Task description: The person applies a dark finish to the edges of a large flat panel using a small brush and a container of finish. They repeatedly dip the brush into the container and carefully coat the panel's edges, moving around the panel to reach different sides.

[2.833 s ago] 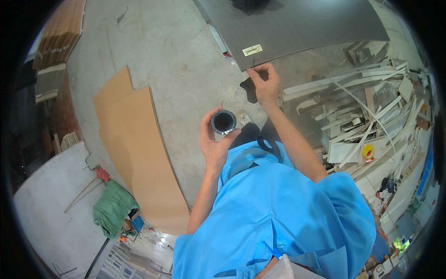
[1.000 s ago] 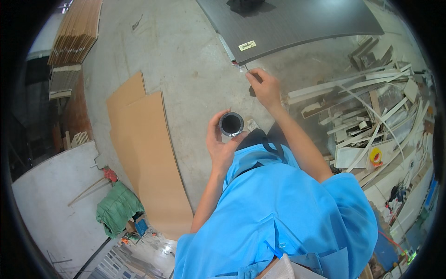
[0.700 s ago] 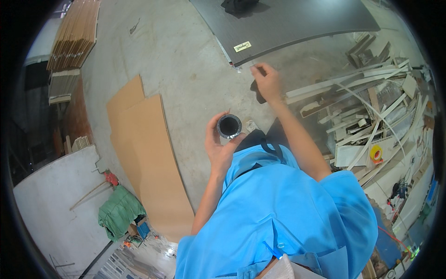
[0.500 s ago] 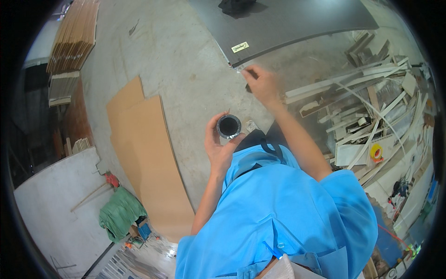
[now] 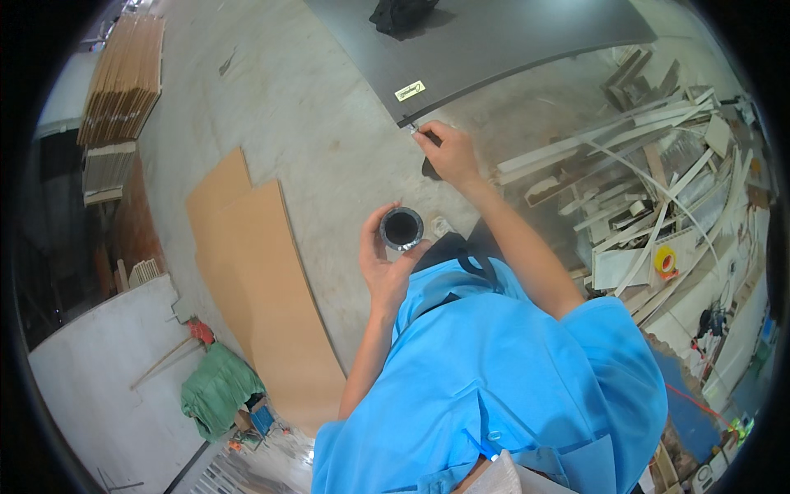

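Note:
Near the middle, my left hand [image 5: 385, 265] curls around a round, can-like container [image 5: 401, 229] with a grey rim and a dark inside. I cannot tell what is in it. Farther ahead and to the right, my right hand [image 5: 451, 155] pinches a small dark tool [image 5: 431, 138] with a pale tip; its kind is not clear. That tip is at the near corner of a large dark grey panel [image 5: 494, 62], which has a pale label [image 5: 409, 90] on its top. Whether tip and panel touch cannot be made out.
A black cloth-like item [image 5: 401, 16] lies on the panel. Brown sheets [image 5: 267, 288] lie on the floor to the left. Scrap strips [image 5: 658, 189] are heaped at the right, with a yellow tape roll [image 5: 665, 260]. Stacked boards [image 5: 123, 78] stand far left, and a green cloth [image 5: 218, 387] lies nearer.
My right hand has shifted slightly left and nearer, bringing the small tool to the panel's corner. My left hand still holds the container. The view has turned slightly.

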{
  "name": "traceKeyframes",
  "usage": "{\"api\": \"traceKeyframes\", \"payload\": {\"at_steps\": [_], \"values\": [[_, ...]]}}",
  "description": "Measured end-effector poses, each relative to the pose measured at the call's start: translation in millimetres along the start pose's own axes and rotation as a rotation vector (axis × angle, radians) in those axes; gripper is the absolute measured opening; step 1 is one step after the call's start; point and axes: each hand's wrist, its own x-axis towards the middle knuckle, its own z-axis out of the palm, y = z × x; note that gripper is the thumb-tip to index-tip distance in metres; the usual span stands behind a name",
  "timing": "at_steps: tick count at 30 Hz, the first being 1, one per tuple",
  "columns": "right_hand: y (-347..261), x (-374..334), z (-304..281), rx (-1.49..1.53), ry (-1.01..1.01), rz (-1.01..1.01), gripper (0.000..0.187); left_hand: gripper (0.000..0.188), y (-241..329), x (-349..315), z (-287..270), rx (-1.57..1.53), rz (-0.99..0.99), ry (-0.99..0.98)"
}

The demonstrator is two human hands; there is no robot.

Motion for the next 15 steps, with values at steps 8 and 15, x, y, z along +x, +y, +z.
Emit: {"api": "traceKeyframes", "payload": {"at_steps": [8, 15], "values": [[10.1, 11.3, -28.4, 0.002, 0.124, 0.171, 0.023, 0.080, -2.8, -0.7, -0.5, -0.009, 0.015, 0.006], [13.8, 13.2, -16.0, -0.044, 0.151, 0.001, 0.024, 0.081, -2.9, 3.4, 0.0, 0.007, 0.031, -0.017]]}}
